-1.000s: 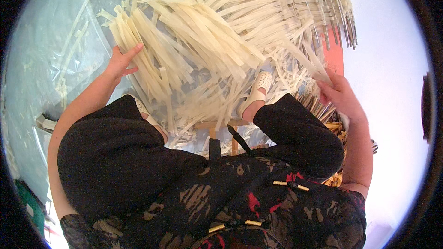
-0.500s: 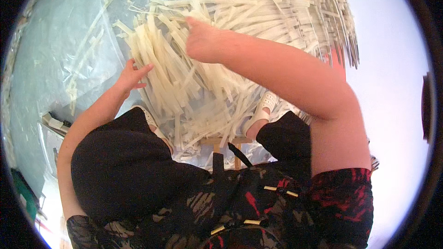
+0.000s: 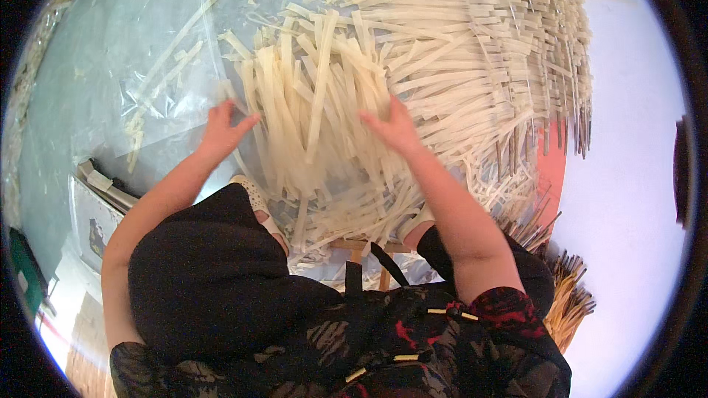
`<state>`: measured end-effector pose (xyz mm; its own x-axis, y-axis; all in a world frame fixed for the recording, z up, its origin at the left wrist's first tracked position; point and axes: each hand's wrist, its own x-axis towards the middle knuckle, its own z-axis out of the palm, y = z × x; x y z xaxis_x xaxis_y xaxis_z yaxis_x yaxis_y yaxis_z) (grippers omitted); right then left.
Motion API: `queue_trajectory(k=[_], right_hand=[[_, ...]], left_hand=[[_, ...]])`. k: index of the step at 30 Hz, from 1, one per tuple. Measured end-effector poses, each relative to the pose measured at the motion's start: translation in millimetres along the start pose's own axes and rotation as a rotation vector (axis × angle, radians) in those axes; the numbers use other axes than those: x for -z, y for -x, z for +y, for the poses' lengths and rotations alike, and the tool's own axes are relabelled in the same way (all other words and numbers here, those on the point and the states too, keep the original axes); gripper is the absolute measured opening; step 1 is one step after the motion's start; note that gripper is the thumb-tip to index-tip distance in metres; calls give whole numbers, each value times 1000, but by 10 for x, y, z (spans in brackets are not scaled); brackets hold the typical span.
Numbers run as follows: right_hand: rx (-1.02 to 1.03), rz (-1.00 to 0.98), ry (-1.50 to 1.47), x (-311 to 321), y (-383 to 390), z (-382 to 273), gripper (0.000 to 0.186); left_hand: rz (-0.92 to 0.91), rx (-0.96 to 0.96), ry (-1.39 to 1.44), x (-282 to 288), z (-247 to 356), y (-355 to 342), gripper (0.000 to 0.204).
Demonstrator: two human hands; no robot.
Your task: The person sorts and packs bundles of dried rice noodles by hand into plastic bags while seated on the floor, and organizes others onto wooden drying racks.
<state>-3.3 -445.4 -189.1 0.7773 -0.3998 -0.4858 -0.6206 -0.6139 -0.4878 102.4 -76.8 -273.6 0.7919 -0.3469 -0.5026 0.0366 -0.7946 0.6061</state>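
A loose heap of flat, pale cream strips lies in front of me, most of them running away from my feet. At the left edge of this heap is my left hand, its thumb and fingers spread with nothing in them. Opposite it, by the right edge, my right hand has thumb and finger apart. It is slightly blurred and seems to touch the outer strips. The two hands flank the heap.
A large layered stack of similar strips on thin sticks fills the far right. A red surface shows beneath it. Clear plastic sheeting covers the left. A bundle of sticks stands at lower right. A wooden bar lies between my shoes.
My right hand has come back from across the heap to its right side and opened. The left hand stays spread at the left edge. The view has shifted slightly.
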Motion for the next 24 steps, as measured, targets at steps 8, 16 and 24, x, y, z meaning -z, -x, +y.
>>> queue_trajectory(k=[8, 16, 24], right_hand=[[199, -211, 90, -265, 325, -733, 95], [576, 23, 102, -38, -750, -1686, 48], [539, -162, 597, -1201, -1110, -2472, 30]], left_hand=[[-558, 297, 948, 149, 1177, 427, 67], [-562, 150, -361, 434, 1108, 186, 63], [-313, -272, -222, 112, 865, 320, 51]])
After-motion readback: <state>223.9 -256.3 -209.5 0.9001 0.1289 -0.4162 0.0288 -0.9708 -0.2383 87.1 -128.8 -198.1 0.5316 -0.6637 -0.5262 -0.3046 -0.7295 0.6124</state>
